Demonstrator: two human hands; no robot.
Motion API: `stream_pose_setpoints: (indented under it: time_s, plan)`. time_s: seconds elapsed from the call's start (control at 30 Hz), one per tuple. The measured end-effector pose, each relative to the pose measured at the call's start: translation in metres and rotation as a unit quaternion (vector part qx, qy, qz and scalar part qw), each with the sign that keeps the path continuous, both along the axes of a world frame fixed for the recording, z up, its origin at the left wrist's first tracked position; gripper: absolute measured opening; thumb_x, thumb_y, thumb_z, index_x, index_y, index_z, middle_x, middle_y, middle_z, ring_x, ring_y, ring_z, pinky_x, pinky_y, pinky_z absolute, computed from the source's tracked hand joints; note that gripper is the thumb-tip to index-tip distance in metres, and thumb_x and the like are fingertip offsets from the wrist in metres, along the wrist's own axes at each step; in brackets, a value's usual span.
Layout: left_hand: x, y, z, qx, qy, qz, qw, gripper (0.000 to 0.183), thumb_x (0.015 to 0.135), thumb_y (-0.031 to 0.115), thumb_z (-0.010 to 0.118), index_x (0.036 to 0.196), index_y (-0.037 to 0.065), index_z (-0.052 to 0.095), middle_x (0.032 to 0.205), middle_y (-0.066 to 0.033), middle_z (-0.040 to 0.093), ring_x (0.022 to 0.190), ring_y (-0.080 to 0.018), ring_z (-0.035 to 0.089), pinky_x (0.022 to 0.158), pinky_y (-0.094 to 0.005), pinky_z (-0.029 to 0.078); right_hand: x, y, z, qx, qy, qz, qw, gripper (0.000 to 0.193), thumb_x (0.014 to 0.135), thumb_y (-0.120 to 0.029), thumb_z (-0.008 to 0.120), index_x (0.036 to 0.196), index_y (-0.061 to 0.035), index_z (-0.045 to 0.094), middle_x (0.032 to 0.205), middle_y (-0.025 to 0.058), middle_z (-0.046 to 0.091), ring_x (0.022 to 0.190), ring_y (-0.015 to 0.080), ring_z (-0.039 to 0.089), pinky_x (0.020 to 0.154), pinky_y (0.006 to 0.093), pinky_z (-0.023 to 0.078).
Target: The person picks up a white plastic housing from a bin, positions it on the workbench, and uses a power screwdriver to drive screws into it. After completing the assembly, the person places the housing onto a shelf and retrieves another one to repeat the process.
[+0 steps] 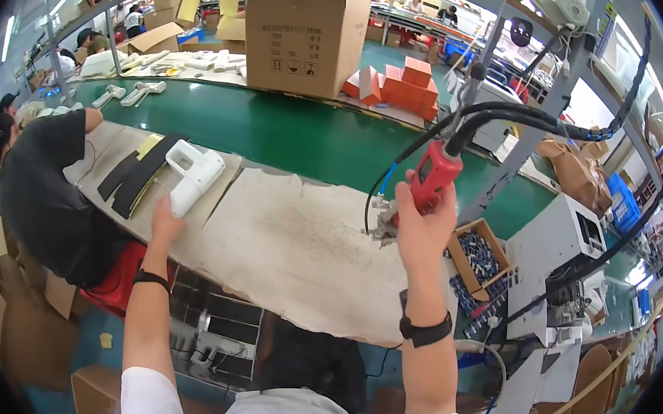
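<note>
My left hand (164,225) is closed on the lower end of a white plastic appliance body (201,176), which has an open loop-shaped upper part. That piece is over the left part of the worktop, beside some black foam strips (139,172). On the right, my right hand (428,222) grips a red power screwdriver (434,173), its fingers wrapped round the body. A thick black cable runs up from the tool, and its metal tip end sits near the worktop's far edge. A worn beige sheet (296,249) covers the worktop between my hands.
A green conveyor belt (217,110) runs behind the worktop, carrying white parts (142,92) at its far left. A large carton (297,36) and orange boxes (407,82) stand beyond it. A screw-filled box (478,261) and white machine (551,243) are right. A co-worker (50,192) leans in left.
</note>
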State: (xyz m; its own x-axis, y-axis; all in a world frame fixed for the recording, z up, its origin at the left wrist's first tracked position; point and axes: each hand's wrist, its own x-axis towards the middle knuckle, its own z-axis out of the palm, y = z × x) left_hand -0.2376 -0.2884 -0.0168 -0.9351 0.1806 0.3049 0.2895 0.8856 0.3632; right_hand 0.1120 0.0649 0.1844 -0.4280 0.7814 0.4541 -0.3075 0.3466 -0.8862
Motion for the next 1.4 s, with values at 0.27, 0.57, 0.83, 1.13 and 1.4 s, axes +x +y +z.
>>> stream_pose_setpoints:
  time_s: [0.27,0.57,0.83,1.13,1.4]
  plan:
    - [0.15,0.093,0.039,0.038,0.044,-0.141,0.988,0.075,0.059,0.036,0.082,0.121,0.002,0.055,0.106,-0.0207,0.055,0.095,-0.0367,0.058,0.075,-0.044,0.05,0.03,0.007,-0.01,-0.088,0.072,0.019,0.993,0.034,0.082,0.0,0.062,0.115,0.0035,0.054,0.092,0.009,0.062,0.071,0.0106,0.058,0.064,0.0229,0.047]
    - [0.194,0.21,0.108,-0.123,0.293,-0.436,0.842,0.071,0.056,0.051,0.082,0.108,0.007,0.06,0.106,-0.0124,0.064,0.101,-0.031,0.061,0.094,-0.0425,0.044,0.041,-0.009,0.011,-0.019,0.098,-0.056,0.993,0.021,0.081,0.001,0.062,0.102,0.0037,0.058,0.064,0.0035,0.057,0.05,0.0086,0.05,0.046,0.0196,0.037]
    - [0.206,0.273,0.079,-0.204,-0.138,-0.481,0.842,0.059,0.059,0.051,0.076,0.098,0.008,0.066,0.098,-0.0131,0.067,0.095,-0.0292,0.064,0.083,-0.0409,0.051,0.023,-0.003,0.008,0.006,0.109,-0.075,0.991,0.01,0.082,-0.001,0.063,0.089,0.0035,0.058,0.057,0.0044,0.055,0.043,0.0106,0.05,0.041,0.0219,0.037]
    - [0.239,0.291,0.077,-0.184,-0.115,-0.509,0.833,0.052,0.064,0.048,0.074,0.096,0.009,0.064,0.093,-0.0128,0.067,0.089,-0.0299,0.065,0.078,-0.0395,0.052,-0.006,0.022,-0.005,-0.022,0.11,-0.029,0.993,0.006,0.082,0.0,0.058,0.086,0.0035,0.057,0.055,0.0038,0.053,0.043,0.01,0.049,0.04,0.0225,0.036]
    - [0.238,0.287,0.08,-0.173,-0.114,-0.492,0.845,0.057,0.066,0.05,0.074,0.104,0.009,0.061,0.094,-0.0138,0.067,0.091,-0.0297,0.065,0.079,-0.0394,0.052,-0.03,0.03,-0.023,-0.039,0.099,-0.003,0.994,0.004,0.083,-0.001,0.057,0.085,0.0023,0.056,0.056,0.0035,0.053,0.044,0.0096,0.049,0.041,0.0227,0.037]
